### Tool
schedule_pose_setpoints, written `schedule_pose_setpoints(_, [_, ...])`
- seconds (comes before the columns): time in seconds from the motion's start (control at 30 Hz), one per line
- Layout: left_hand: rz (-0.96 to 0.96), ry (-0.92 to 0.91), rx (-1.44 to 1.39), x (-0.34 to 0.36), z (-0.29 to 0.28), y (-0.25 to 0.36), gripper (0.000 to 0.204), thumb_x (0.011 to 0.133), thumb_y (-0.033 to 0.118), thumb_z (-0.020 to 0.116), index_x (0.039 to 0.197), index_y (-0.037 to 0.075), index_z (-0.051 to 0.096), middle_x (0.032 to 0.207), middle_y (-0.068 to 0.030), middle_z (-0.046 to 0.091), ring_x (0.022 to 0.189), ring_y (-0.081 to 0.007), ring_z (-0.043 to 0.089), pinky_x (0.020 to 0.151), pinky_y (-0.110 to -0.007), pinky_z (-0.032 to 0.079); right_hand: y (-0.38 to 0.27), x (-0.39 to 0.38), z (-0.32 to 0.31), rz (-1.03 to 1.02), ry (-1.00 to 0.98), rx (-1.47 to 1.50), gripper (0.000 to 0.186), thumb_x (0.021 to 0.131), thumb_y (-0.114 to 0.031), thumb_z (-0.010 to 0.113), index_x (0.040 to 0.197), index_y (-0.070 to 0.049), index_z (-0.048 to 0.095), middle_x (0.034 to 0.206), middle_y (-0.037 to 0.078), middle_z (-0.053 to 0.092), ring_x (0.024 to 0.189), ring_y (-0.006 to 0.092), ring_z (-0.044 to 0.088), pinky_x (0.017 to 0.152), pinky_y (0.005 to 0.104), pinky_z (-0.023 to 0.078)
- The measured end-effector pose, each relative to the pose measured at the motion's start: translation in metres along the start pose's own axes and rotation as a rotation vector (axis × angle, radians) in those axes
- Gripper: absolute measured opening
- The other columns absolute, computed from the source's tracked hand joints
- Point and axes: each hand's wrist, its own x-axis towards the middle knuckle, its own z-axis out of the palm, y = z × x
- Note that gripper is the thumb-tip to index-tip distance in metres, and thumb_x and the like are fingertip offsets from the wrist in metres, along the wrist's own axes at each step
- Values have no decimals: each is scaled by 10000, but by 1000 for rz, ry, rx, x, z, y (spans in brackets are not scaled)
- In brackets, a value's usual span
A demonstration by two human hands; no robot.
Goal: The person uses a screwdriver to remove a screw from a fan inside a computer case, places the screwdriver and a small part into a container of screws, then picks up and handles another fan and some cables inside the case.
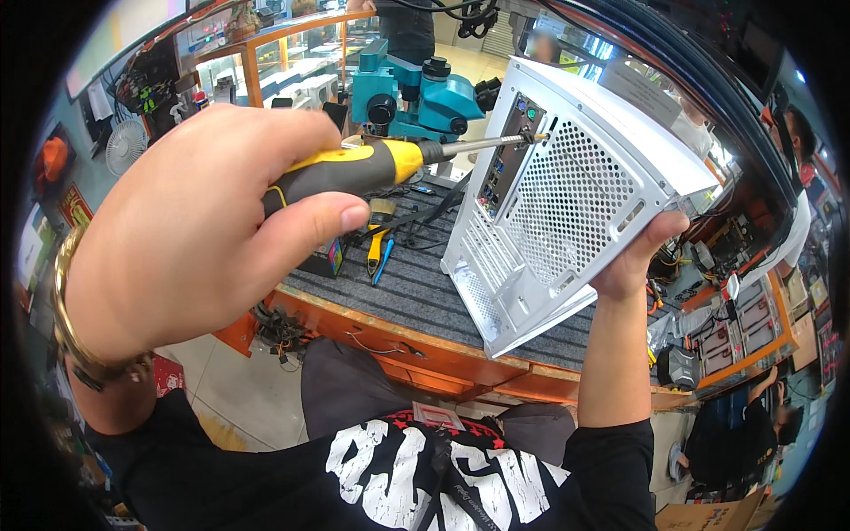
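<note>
Left grip clamped on the yellow-and-black screwdriver, shaft directed right at the white computer case. Case tilted over the surface, probably for access; contact below unclear. Right grip clamped on its edge, apparently as a brace.

"How is the left hand posed?"
"Its back faces up, fingers curled into a grip, left thumb stretched toward the other hand. The left forearm lies below it."
"And the right hand?"
"Well apart, a little lower. The right forearm rises almost upright beneath it; the right thumb slants up, away from the left hand. Its other fingers are hidden."
</note>
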Motion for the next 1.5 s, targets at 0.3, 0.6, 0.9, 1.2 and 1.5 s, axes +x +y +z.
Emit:
schedule_pose_setpoints(0.3, [140, 42, 29, 7, 3, -17, 385, 986, 295, 801, 1182, -28, 725, 956, -221, 718, 869, -366, 669, 793, -444, 537, 1, 0, 0, 5, -5, -34, 1193, 938, -953, 369, 1634, 15, 418, 1528, 154, 599, 1362, 251, 620, 1122, 421, 562])
schedule_pose_setpoints(0.6, [-113, -166, -136, 12, -11, -13, 360, 990, 260, 789, 1159, -50, 717, 900, -164, 707, 769, -248, 650, 724, -383, 521, -3, 0, 7, 24, -15, 50, 1164, 951, -934, 400, 1625, 15, 438, 1530, 154, 613, 1377, 258, 619, 1136, 430, 550])
schedule_pose_setpoints(0.9, [-105, -38, -406, -29, 20, -32, 373, 992, 250, 769, 1175, -66, 693, 852, -120, 662, 771, -185, 622, 729, -327, 507, -36, -30, -45, 194, 142, -229, 916, 1082, -751, 354, 1390, 71, 614, 1248, 165, 718, 1083, 242, 695, 805, 362, 556])
schedule_pose_setpoints(1.2, [-213, -235, -469, -58, 26, -43, 474, 987, 323, 777, 1231, -71, 678, 797, -72, 640, 719, -117, 614, 652, -301, 478, -50, -70, -56, 517, -138, -1053, 182, 955, -135, 736, 999, 35, 783, 800, 154, 737, 717, 198, 681, 699, 362, 551])
schedule_pose_setpoints(1.5, [133, -272, -419, -51, 52, -33, 504, 816, 244, 938, 1220, 17, 742, 958, -156, 763, 815, -367, 748, 731, -409, 588, -89, -83, 54, 170, -236, -796, 196, 891, -49, 829, 1075, 5, 782, 911, 144, 751, 709, 250, 713, 633, 345, 548])
